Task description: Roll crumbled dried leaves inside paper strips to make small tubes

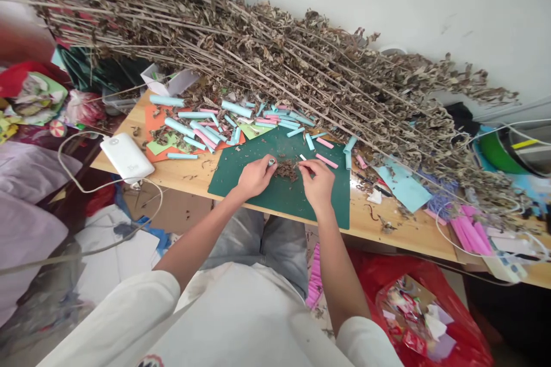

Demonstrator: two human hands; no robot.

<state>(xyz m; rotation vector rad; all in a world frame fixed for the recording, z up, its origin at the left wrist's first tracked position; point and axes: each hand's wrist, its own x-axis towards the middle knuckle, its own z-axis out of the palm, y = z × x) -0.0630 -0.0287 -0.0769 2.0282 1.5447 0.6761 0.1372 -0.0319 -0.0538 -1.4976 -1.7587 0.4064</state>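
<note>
At the table's left end, a white power bank trails a cable near the front edge of the wooden table; to its right, blue and pink paper tubes lie in a loose scatter over orange and green sheets.

Over the middle of a green mat, the person's left hand is closed around a small tube; the tube's round end faces up towards the camera, and its long axis looks close to upright, though the fingers hide most of its length; bare mat lies left of this hand, out to the mat's left edge, and along the front strip, while more tubes crowd the back edge; the held tube shows a pale rim around a darker middle, too small to tell how full it is.

Just right of it, between the hands, sits a low heap of crumbled brown leaves; at its right side the right hand has thumb and fingertips pinched together, and I cannot tell whether they grip any leaf.

Farther right lie a light blue sheet and pink rolls; dried leafy stalks stretch across the whole back.
</note>
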